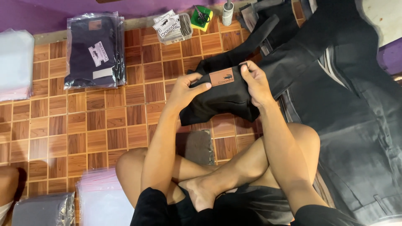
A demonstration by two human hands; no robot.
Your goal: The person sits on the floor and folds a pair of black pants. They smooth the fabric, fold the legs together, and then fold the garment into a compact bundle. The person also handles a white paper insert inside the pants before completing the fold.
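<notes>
I sit cross-legged on a tiled floor and hold a folded black garment (222, 100) in front of my knees. A brown leather patch (221, 77) sits on its top edge. My left hand (186, 90) grips the garment's left side, thumb pointing toward the patch. My right hand (253, 81) pinches the right side, next to the patch. The garment hangs from both hands just above the floor.
A pile of dark garments (347, 96) spreads at the right. A bagged stack of dark folded clothes (94, 50) lies at the upper left. A clear tub of paper tags (171, 27), scissors on a green block (202, 17), clear bags (102, 201) and a white stack (14, 62) lie around.
</notes>
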